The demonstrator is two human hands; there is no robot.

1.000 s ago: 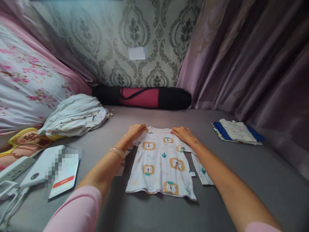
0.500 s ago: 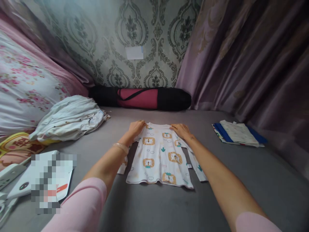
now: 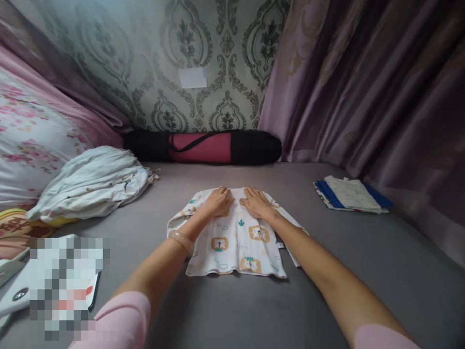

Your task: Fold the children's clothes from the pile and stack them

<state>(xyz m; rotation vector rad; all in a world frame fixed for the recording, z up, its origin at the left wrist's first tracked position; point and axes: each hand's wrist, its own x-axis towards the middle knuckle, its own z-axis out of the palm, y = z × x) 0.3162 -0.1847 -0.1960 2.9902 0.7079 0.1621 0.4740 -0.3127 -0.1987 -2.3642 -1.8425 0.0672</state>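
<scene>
A small white long-sleeved shirt (image 3: 232, 247) printed with orange lion faces and green plants is spread on the grey bed sheet (image 3: 232, 310), its collar away from me. My left hand (image 3: 219, 201) lies flat on the upper left of the shirt, fingers stretched toward the collar. On the upper right, my right hand (image 3: 256, 202) rests flat as well, fingers apart. Neither hand grips the cloth. The sleeves spread out to both sides, partly hidden under my forearms.
Folded clothes (image 3: 350, 194) are stacked at the right. Crumpled white cloth (image 3: 94, 182) lies at the left beside a floral pillow (image 3: 32, 140). A black and red long bag (image 3: 203, 147) sits against the wall. A partly blurred white device (image 3: 18, 295) is at lower left.
Both hands have let go of the shirt's shoulders and moved inward onto its upper front, now lying flat. The sleeves spread wider, and the view has shifted slightly right.
</scene>
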